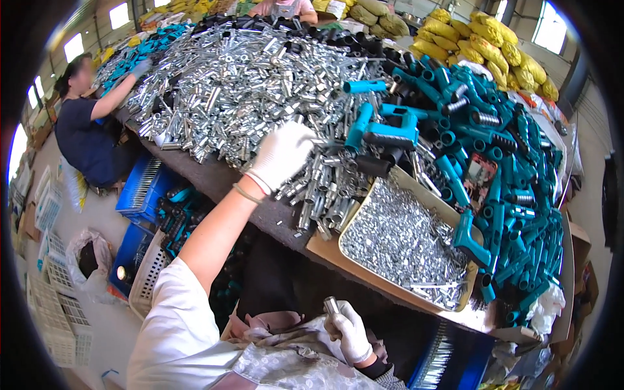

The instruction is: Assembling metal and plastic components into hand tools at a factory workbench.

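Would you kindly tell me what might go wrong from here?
Loose metal pieces near the table edge, beside the left hand, might slide off. The teal part overlapping the tray could tip in among the small parts. The metal tube in the gloved right hand may slip.

Bright windows (pixel 73 48) run along the left and upper left of the frame; daylight also enters at upper right, beside a dark pillar (pixel 573 78). A pale wall (pixel 588 110) stands at the right. Yellow sacks (pixel 491 42) rise in a heap at upper right. Grey floor (pixel 107 331) fills the lower left, bearing white crates (pixel 49 318). A dark-edged counter (pixel 279 220) crosses the middle.
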Action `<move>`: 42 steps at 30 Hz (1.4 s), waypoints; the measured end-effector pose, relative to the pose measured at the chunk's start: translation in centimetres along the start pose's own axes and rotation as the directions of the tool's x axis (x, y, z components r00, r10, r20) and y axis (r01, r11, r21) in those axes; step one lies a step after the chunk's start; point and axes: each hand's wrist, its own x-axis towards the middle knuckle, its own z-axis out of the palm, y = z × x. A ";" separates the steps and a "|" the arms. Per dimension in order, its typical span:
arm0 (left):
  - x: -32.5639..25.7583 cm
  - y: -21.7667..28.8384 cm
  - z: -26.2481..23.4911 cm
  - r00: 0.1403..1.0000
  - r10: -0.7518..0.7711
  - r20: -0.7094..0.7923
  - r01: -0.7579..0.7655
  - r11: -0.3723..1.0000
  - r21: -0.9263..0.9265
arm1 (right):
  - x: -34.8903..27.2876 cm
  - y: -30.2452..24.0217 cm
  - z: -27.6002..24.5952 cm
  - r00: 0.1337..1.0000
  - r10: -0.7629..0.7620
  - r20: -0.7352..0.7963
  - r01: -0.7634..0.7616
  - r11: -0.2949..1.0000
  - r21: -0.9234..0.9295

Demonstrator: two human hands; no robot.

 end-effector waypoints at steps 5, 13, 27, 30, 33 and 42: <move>-1.4 2.9 -4.7 0.900 -0.436 0.002 0.388 0.798 -0.461 | -0.3 -1.2 -0.3 0.994 -0.028 -0.103 0.030 0.999 0.022; -15.2 11.9 -6.7 0.783 -0.395 0.481 0.622 0.453 -0.639 | 0.6 -1.1 -0.9 0.945 -0.291 -0.151 0.261 0.946 -0.193; -19.4 17.7 -1.4 0.826 -0.198 0.527 0.528 0.598 -0.603 | -2.6 -0.7 -1.8 0.882 -0.466 -0.074 0.398 0.820 -0.412; -20.2 17.8 -0.1 0.846 -0.076 0.529 0.493 0.491 -0.718 | -3.4 -1.7 -2.5 0.970 -0.231 -0.080 0.207 0.949 -0.237; -19.7 18.0 0.0 0.790 0.179 0.586 0.440 0.500 -0.746 | -3.5 -3.3 -2.3 0.956 -0.291 0.048 0.293 0.955 -0.044; -15.0 16.8 -6.7 0.892 -0.271 0.363 0.448 0.422 -0.788 | 2.7 -19.0 -8.8 0.638 -0.736 0.225 0.342 0.010 -0.940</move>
